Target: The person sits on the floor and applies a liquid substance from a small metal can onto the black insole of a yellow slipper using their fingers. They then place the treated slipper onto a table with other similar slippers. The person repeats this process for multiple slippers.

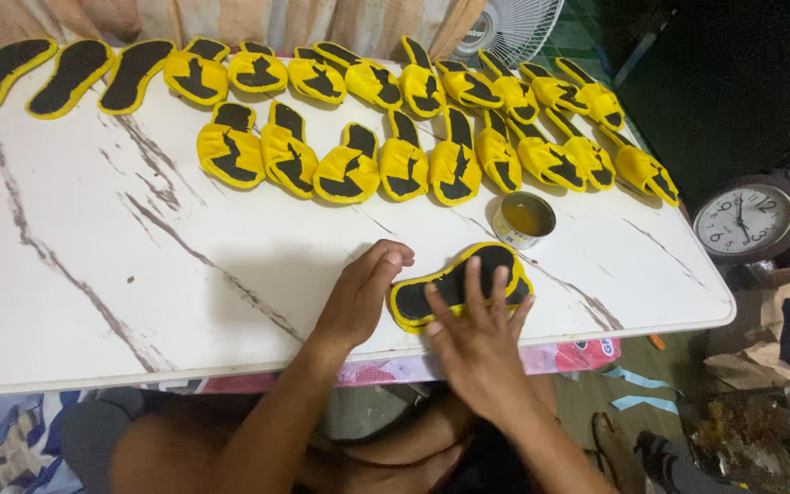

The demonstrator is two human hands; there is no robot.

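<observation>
A flat black insole with a yellow rim [496,263] lies near the front edge of the white marble-patterned table [121,265]. My right hand [479,338] presses flat on its middle, fingers spread. My left hand [363,291] rests on the table at the insole's left end, fingertips touching the yellow rim. Just behind the insole stands a small open tin of amber glue [523,219].
Two rows of yellow-and-black slipper pieces [404,165] cover the back of the table, with three flat insoles [66,75] at the far left. A white fan [509,27] stands behind. A round clock [744,220] and clutter sit at the right, off the table.
</observation>
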